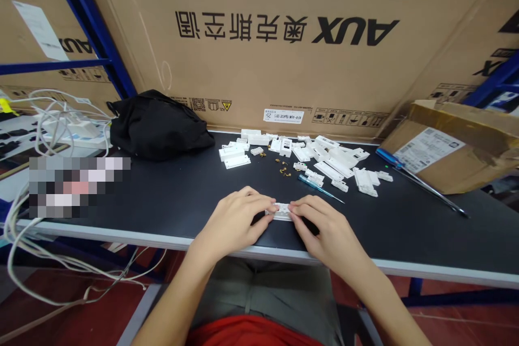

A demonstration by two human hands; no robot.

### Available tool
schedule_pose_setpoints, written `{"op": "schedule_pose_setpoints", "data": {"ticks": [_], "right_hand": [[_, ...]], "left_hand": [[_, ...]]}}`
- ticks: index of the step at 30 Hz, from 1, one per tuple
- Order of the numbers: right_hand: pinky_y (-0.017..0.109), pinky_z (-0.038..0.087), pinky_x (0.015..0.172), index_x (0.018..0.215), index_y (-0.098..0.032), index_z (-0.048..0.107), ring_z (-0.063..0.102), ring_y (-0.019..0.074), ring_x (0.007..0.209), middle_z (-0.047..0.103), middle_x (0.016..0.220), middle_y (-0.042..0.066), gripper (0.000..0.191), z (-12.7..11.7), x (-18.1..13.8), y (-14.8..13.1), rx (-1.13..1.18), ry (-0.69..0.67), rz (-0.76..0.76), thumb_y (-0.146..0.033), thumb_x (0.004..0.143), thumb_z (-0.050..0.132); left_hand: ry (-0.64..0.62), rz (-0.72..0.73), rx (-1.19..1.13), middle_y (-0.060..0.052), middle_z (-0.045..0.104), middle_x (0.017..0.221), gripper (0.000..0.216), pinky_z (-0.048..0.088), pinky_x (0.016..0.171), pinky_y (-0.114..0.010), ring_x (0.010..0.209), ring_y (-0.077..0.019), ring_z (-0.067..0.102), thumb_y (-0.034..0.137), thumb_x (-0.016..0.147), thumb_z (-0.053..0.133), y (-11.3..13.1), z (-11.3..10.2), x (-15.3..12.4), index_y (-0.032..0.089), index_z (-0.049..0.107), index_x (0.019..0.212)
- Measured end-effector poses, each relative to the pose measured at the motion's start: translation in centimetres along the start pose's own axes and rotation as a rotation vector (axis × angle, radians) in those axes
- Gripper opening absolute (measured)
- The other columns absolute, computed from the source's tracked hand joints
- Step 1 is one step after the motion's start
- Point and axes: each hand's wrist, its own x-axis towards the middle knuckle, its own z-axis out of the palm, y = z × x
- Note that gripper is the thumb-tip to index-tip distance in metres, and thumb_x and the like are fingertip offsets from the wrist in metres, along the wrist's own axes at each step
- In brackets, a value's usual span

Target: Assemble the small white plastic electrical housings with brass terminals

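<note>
Both my hands rest on the black table [170, 194] near its front edge and hold one small white plastic part [280, 211] between them. My left hand [235, 219] pinches its left end with curled fingers. My right hand [324, 227] pinches its right end the same way. The part lies flat on the table surface, mostly covered by my fingertips. Beyond it lie several white plastic pieces [332, 165], a few small brass bits [284, 168] and a blue-handled screwdriver [318, 186].
A black bag [158, 124] sits at the back left beside white cables and a power strip [73, 130]. An open cardboard box [450, 146] stands at the right with a long blue-handled tool [417, 181] before it. A large AUX carton [284, 38] walls the back.
</note>
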Motion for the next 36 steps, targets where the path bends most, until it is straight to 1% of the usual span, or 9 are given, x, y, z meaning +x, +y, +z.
{"op": "schedule_pose_setpoints", "data": {"ticks": [5,9,13,18,23,26,29,33,36], "right_hand": [[0.038,0.057,0.089,0.107,-0.023,0.069,0.068,0.0222,0.100,0.072,0.110,0.008,0.016,-1.0,0.0,1.2,0.071,-0.009,0.003,-0.021,0.101,0.054],[0.038,0.056,0.077,0.098,-0.021,0.069,0.070,0.0229,0.082,0.073,0.095,0.008,0.015,-2.5,0.8,5.1,-0.153,0.164,0.163,-0.030,0.098,0.058],[0.037,0.054,0.069,0.098,-0.019,0.070,0.069,0.0230,0.072,0.075,0.093,0.009,0.018,-2.9,1.1,8.0,-0.265,0.048,0.239,-0.030,0.093,0.057],[0.031,0.049,0.058,0.083,-0.021,0.068,0.065,0.0184,0.057,0.072,0.072,0.003,0.013,-2.6,1.3,7.4,-0.209,-0.007,0.208,-0.025,0.088,0.057],[0.032,0.049,0.055,0.081,-0.024,0.069,0.067,0.0194,0.055,0.069,0.063,0.001,0.005,-6.4,0.0,8.1,-0.279,0.231,0.256,-0.028,0.082,0.067],[0.033,0.044,0.048,0.079,-0.028,0.068,0.067,0.0204,0.053,0.067,0.058,0.002,0.006,-10.6,-2.2,12.4,-0.454,0.414,0.358,-0.030,0.083,0.073],[0.030,0.034,0.038,0.071,-0.032,0.066,0.061,0.0187,0.042,0.066,0.050,-0.001,0.017,-13.6,-4.6,18.9,-0.553,0.359,0.248,-0.023,0.077,0.078],[0.027,0.028,0.029,0.060,-0.031,0.062,0.048,0.0178,0.026,0.061,0.041,-0.002,0.026,-14.3,-6.2,25.5,-0.545,0.285,0.091,-0.013,0.070,0.079],[0.026,0.022,0.028,0.052,-0.028,0.060,0.042,0.0165,0.023,0.057,0.037,-0.001,0.030,-13.9,-5.8,27.1,-0.529,0.284,0.079,-0.017,0.071,0.080]], "left_hand": [[0.019,-0.059,-0.019,0.001,0.073,0.121,0.012,0.053,0.094,-0.039,0.113,-0.0223,0.062,0.029,0.102,0.057,0.0,0.0,-0.1,0.027,0.060,0.113],[0.049,-0.117,0.009,-0.002,0.071,0.118,0.012,0.052,0.092,-0.040,0.111,-0.0236,0.061,0.025,0.103,0.051,0.0,0.1,-0.2,0.025,0.058,0.114],[0.044,-0.113,0.006,-0.002,0.070,0.118,0.012,0.051,0.091,-0.040,0.111,-0.0239,0.060,0.027,0.105,0.050,0.0,0.1,-0.3,0.025,0.058,0.114],[0.036,-0.095,0.009,-0.002,0.070,0.120,0.012,0.051,0.092,-0.041,0.112,-0.0240,0.060,0.027,0.105,0.050,0.0,0.1,-0.3,0.024,0.058,0.114],[0.047,-0.097,0.008,-0.002,0.070,0.118,0.012,0.052,0.091,-0.041,0.111,-0.0240,0.060,0.026,0.105,0.050,0.0,0.1,-0.4,0.024,0.058,0.114],[0.044,-0.085,0.006,-0.003,0.070,0.120,0.012,0.053,0.093,-0.042,0.112,-0.0242,0.060,0.026,0.105,0.050,-0.1,0.2,-0.4,0.024,0.058,0.114],[0.036,-0.077,0.004,-0.003,0.070,0.121,0.012,0.053,0.094,-0.042,0.113,-0.0244,0.060,0.025,0.105,0.050,-0.2,0.2,-0.4,0.024,0.058,0.115],[0.028,-0.076,0.002,-0.003,0.069,0.121,0.013,0.053,0.094,-0.043,0.113,-0.0245,0.060,0.025,0.106,0.049,-0.2,0.2,-0.4,0.024,0.057,0.116],[0.026,-0.073,0.001,-0.003,0.069,0.121,0.013,0.053,0.095,-0.043,0.113,-0.0245,0.059,0.024,0.106,0.049,-0.1,0.2,-0.4,0.024,0.057,0.116]]}}
